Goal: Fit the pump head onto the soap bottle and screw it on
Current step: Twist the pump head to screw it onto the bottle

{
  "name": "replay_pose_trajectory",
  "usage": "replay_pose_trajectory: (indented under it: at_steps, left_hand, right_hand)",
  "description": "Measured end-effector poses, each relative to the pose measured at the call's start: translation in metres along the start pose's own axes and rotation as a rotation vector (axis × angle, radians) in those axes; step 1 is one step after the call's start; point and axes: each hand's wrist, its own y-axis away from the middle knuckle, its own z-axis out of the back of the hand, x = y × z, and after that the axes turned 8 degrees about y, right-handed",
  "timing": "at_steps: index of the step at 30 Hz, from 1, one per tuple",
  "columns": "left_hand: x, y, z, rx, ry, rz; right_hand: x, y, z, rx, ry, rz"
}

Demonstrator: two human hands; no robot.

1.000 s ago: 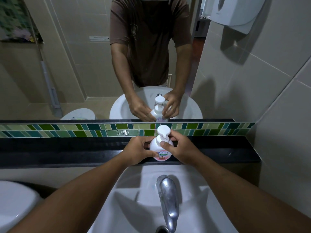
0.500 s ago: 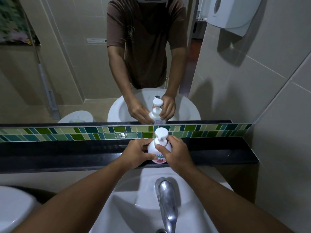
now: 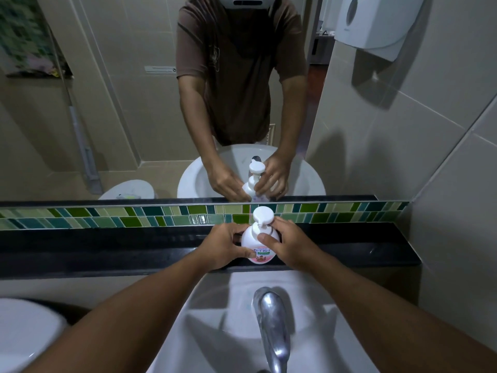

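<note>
A white soap bottle (image 3: 251, 242) with a pink label stands upright on the black ledge (image 3: 107, 249) behind the basin. The white pump head (image 3: 263, 216) sits on top of the bottle. My left hand (image 3: 222, 246) wraps the bottle's left side, thumb on the label. My right hand (image 3: 289, 244) holds the bottle's right side, with thumb and fingertips at the shoulder just below the pump collar. The mirror (image 3: 161, 103) above repeats both hands and the bottle.
A chrome tap (image 3: 271, 321) rises from the white basin (image 3: 215, 332) just below the bottle. A green tile strip (image 3: 107, 216) runs behind the ledge. A second basin (image 3: 24, 337) lies at the lower left. A white wall dispenser (image 3: 373, 22) hangs at the upper right.
My view has tilted a little. My right fingers have shifted around the bottle's shoulder below the pump collar. The bottle stays in place on the ledge.
</note>
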Motion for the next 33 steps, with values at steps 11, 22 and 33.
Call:
replay_pose_trajectory:
  at_steps: [11, 22, 33]
  left_hand:
    - [0.006, 0.0, -0.003, -0.028, -0.057, -0.021]
    - [-0.007, 0.0, 0.002, 0.015, -0.179, -0.007]
    - [-0.01, 0.003, -0.002, -0.04, -0.156, -0.006]
  right_hand:
    - [0.007, 0.012, -0.015, -0.24, 0.016, -0.009]
    - [0.025, 0.026, 0.007, -0.2, -0.141, -0.055]
    - [0.05, 0.002, 0.029, -0.251, 0.107, 0.047]
